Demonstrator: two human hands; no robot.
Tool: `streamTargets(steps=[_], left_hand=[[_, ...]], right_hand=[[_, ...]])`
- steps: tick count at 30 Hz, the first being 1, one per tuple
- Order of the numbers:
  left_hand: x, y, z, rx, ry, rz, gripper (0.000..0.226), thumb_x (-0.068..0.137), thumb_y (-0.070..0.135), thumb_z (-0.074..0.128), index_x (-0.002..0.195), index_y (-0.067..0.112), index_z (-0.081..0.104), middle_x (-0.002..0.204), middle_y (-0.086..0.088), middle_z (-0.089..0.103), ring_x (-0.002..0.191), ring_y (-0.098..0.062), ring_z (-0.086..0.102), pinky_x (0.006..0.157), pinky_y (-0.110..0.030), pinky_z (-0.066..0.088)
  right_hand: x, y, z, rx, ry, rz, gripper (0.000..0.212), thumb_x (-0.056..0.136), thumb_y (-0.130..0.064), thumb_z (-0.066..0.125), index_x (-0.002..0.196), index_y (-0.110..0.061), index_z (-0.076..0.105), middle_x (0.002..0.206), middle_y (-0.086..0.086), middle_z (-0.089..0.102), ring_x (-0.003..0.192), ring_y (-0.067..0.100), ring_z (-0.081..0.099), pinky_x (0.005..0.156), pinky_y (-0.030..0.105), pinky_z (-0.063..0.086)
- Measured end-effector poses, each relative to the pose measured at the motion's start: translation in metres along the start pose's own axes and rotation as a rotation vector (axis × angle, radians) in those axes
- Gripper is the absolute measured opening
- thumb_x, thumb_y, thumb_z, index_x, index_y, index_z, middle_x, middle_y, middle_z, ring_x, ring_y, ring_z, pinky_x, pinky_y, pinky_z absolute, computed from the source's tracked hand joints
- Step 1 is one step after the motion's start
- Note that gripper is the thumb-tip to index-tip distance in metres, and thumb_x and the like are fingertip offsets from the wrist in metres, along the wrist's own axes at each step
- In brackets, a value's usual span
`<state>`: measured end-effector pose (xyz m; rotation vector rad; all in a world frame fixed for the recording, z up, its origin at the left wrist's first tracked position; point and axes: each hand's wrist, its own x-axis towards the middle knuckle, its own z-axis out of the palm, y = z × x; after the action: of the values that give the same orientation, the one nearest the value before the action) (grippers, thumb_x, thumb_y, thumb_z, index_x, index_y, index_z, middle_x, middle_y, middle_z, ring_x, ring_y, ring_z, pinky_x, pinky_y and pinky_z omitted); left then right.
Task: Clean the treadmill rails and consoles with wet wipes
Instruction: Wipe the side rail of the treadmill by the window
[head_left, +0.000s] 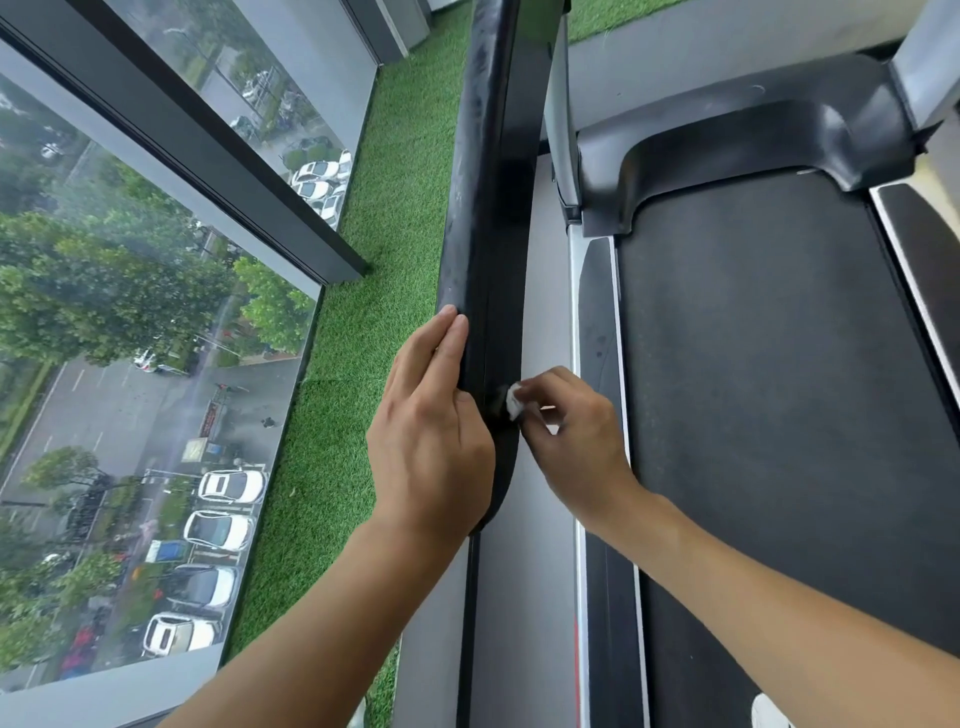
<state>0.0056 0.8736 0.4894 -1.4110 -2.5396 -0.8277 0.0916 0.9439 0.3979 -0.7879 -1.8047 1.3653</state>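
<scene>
Closest to my view are the two bare forearms, the left forearm (322, 623) and the right forearm (779, 587), both reaching up toward the black handrail (478, 208), which runs away from me up the middle of the picture.

The left hand (431, 431) lies against the handrail's window side, near its lower rounded end. Its fingers (441, 343) are straight and pressed together, flat along the rail, and the thumb rests on the rail's top.

The right hand (576, 441) is on the handrail's other side. Its fingertips are bunched and pinch a small crumpled white wet wipe (513, 401), which touches the rail's inner face just across from the left thumb.

Beyond the handrail on the right-hand side lies the dark treadmill belt (779, 415), with the black motor cover (753, 140) at its far end. On the opposite side of the handrail is a strip of artificial grass (332, 415), and past that a tall window (130, 364) looking down on trees and parked cars. A white shoe (769, 714) shows at the bottom edge, on the belt side.
</scene>
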Motion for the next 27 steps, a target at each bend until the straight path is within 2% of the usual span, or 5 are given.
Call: streamTargets(steps=[4, 8, 14, 19, 27], left_hand=[[0.0, 0.001, 0.0, 0.004, -0.001, 0.0, 0.068, 0.082, 0.019, 0.022, 0.14, 0.006, 0.055, 0.146, 0.002, 0.052, 0.137, -0.012, 0.045, 0.109, -0.031, 0.041], [0.0, 0.0, 0.0, 0.0, 0.003, 0.001, 0.068, 0.082, 0.019, 0.022, 0.14, 0.007, 0.055, 0.146, 0.002, 0.053, 0.136, -0.012, 0.045, 0.109, -0.03, 0.041], [0.0, 0.0, 0.0, 0.003, 0.003, -0.003, 0.069, 0.081, 0.019, 0.022, 0.139, 0.007, 0.056, 0.145, 0.002, 0.053, 0.136, -0.013, 0.045, 0.109, -0.031, 0.041], [0.0, 0.003, -0.001, 0.008, -0.003, -0.012, 0.07, 0.081, 0.021, 0.022, 0.14, 0.007, 0.056, 0.146, 0.003, 0.052, 0.136, -0.012, 0.045, 0.109, -0.028, 0.04], [0.0, 0.003, -0.002, 0.009, 0.0, -0.003, 0.069, 0.082, 0.02, 0.021, 0.14, 0.008, 0.056, 0.146, 0.003, 0.052, 0.136, -0.011, 0.046, 0.105, -0.025, 0.043]], right_hand=[[-0.015, 0.001, 0.0, 0.023, -0.07, 0.026, 0.014, 0.088, 0.003, 0.064, 0.088, -0.01, 0.068, 0.088, -0.001, 0.064, 0.084, 0.015, 0.064, 0.076, 0.025, 0.057], [-0.015, 0.004, 0.002, 0.059, -0.018, 0.138, 0.016, 0.088, 0.002, 0.065, 0.088, -0.014, 0.067, 0.089, -0.002, 0.064, 0.083, 0.012, 0.063, 0.075, 0.031, 0.057], [-0.018, -0.005, -0.004, 0.15, -0.064, 0.125, 0.021, 0.086, 0.004, 0.065, 0.084, -0.016, 0.07, 0.087, -0.004, 0.067, 0.083, 0.017, 0.065, 0.072, 0.043, 0.056], [-0.012, -0.032, -0.008, 0.161, -0.026, -0.077, 0.017, 0.084, 0.006, 0.064, 0.087, -0.01, 0.071, 0.09, -0.006, 0.066, 0.086, 0.012, 0.065, 0.071, 0.037, 0.056], [-0.035, -0.036, -0.015, 0.13, -0.111, -0.153, 0.016, 0.085, 0.008, 0.066, 0.085, -0.007, 0.071, 0.09, -0.002, 0.064, 0.084, 0.012, 0.065, 0.069, 0.034, 0.055]])
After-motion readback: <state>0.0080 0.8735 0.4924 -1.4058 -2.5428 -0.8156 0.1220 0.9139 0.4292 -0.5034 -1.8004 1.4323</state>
